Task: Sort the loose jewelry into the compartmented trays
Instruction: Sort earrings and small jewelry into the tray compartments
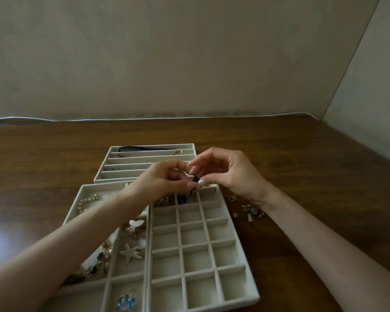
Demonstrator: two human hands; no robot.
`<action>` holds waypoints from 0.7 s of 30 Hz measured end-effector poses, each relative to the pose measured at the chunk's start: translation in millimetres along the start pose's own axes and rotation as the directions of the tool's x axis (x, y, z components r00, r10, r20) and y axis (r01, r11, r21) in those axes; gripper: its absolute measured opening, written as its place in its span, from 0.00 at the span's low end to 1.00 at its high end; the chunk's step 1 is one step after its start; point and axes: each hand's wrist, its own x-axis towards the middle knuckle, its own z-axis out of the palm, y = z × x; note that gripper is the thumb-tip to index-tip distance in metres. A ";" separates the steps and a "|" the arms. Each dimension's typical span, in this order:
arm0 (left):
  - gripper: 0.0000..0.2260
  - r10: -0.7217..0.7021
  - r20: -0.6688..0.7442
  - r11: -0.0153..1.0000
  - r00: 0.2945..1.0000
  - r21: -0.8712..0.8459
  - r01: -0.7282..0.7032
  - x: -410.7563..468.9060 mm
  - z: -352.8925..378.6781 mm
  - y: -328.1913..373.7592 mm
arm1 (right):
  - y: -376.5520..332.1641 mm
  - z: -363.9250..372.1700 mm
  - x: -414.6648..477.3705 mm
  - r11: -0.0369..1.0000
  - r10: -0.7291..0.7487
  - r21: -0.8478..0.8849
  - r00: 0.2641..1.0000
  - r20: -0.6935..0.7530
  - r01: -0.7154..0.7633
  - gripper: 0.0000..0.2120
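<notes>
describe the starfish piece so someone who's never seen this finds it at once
On the wooden table, find the near-left tray with large compartments, beside the grid tray. The starfish piece lies near its right wall; it alone is a pale five-armed star, unlike the blue flower piece nearer the camera.

The desk [291,158] was dark brown with a wood-grain pattern. The grid tray [180,224], slotted tray [149,158] and left tray [77,199] were uniformly pale beige. The flower brooch [126,301] was blue; starfish brooch [131,252], pale silver; band [142,148], dark navy; small piece [195,178], black. The wall [167,64] was off-white.
</notes>
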 end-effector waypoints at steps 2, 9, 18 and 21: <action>0.10 0.095 -0.006 0.978 0.996 0.190 -0.092 0.2 -2.1 -2.3 | -1.1 -14.8 -0.5 0.992 -0.008 -0.123 0.993 -0.121 -0.007 0.14; 0.02 0.262 0.008 0.826 0.965 0.516 -0.228 0.8 -2.4 -11.1 | 12.3 -68.4 -7.1 0.885 0.060 -0.400 0.912 -0.406 -0.236 0.07; 0.05 0.303 0.053 0.711 0.952 0.653 -0.263 1.5 -3.6 -12.6 | 37.3 -70.9 -2.2 0.696 0.246 -0.588 0.906 -0.345 -0.412 0.07; 0.06 0.352 0.095 0.635 0.931 0.706 -0.313 0.3 -3.6 -13.9 | 42.3 -72.0 -3.7 0.620 0.329 -0.633 0.887 -0.325 -0.462 0.10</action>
